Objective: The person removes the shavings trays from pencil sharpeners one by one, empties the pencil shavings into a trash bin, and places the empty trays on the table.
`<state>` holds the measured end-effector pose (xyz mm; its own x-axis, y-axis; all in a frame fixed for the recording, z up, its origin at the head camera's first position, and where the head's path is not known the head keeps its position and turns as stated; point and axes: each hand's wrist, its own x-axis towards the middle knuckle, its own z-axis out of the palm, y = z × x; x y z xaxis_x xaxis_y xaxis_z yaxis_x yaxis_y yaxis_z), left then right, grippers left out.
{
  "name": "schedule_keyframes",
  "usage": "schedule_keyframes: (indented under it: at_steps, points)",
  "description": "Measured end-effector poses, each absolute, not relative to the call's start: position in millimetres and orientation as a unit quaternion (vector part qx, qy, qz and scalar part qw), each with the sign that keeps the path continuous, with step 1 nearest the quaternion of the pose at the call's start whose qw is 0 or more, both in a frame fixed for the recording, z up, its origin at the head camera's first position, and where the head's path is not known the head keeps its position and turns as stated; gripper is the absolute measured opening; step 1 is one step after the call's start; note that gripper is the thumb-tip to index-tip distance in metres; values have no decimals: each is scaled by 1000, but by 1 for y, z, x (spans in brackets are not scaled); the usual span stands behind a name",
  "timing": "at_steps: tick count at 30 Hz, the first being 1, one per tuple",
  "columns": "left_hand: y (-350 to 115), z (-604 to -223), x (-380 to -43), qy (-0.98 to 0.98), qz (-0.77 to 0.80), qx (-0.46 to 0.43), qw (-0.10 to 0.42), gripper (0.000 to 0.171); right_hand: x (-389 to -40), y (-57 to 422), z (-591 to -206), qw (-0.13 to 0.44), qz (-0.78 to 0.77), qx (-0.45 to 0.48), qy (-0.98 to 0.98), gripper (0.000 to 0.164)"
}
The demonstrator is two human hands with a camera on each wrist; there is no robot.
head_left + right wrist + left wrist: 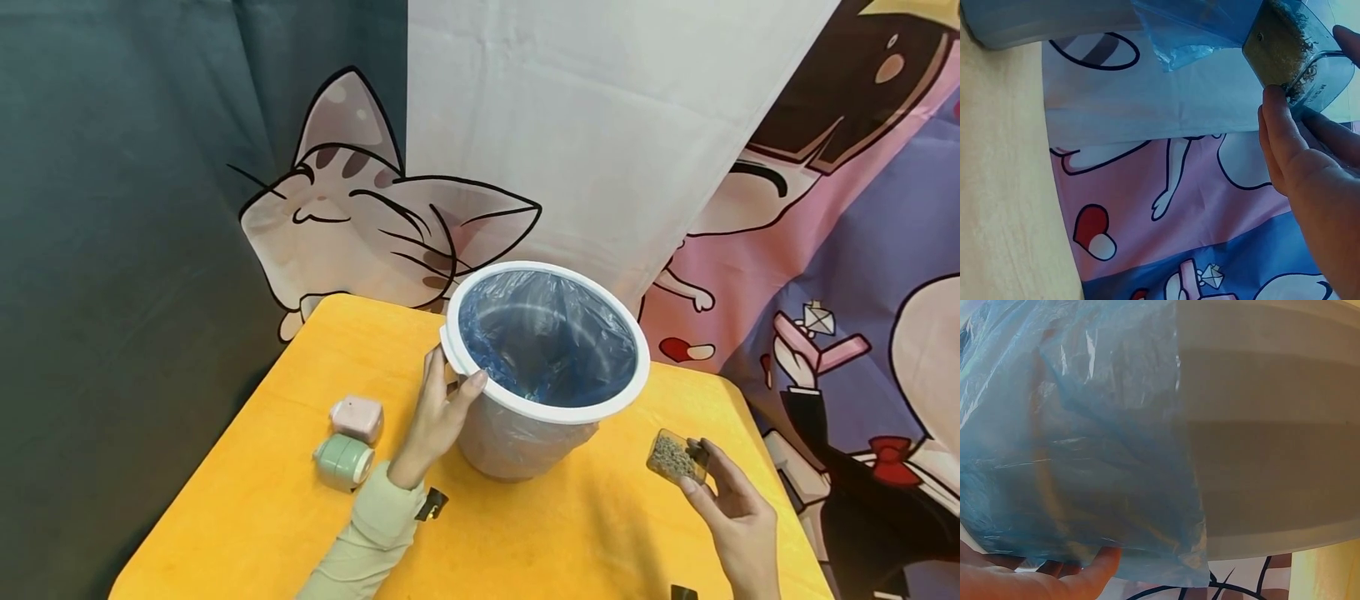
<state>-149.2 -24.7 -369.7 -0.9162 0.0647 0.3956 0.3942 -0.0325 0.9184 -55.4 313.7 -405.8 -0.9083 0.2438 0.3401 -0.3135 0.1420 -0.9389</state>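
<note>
A white trash can (498, 446) with a thin blue bag (551, 333) lining it stands upright on the table. My left hand (437, 415) grips its rim (461, 360) at the left, thumb over the near edge. In the left wrist view, the bag's folded-over edge (1097, 444) covers part of the can's wall (1272, 456). To the right of the can, my right hand (738, 517) holds a small clear box (671, 457) above the table between thumb and fingers. Dry grey-brown bits (1300, 37) show inside the box in the right wrist view.
On the yellow table (525, 542), left of my left arm, lie a green ceramic jar (343, 462) and a pale pink jar (358, 418). A cartoon-printed curtain (570, 125) hangs behind the table and along its right side.
</note>
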Motion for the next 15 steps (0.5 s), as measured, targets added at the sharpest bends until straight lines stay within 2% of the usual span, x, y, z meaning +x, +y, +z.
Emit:
schedule_keyframes:
  at_steps: [15]
  points:
    - [-25,-370,-150,-684,-698,-174,121,66,-63,314,-394,228,636,33,-737,54]
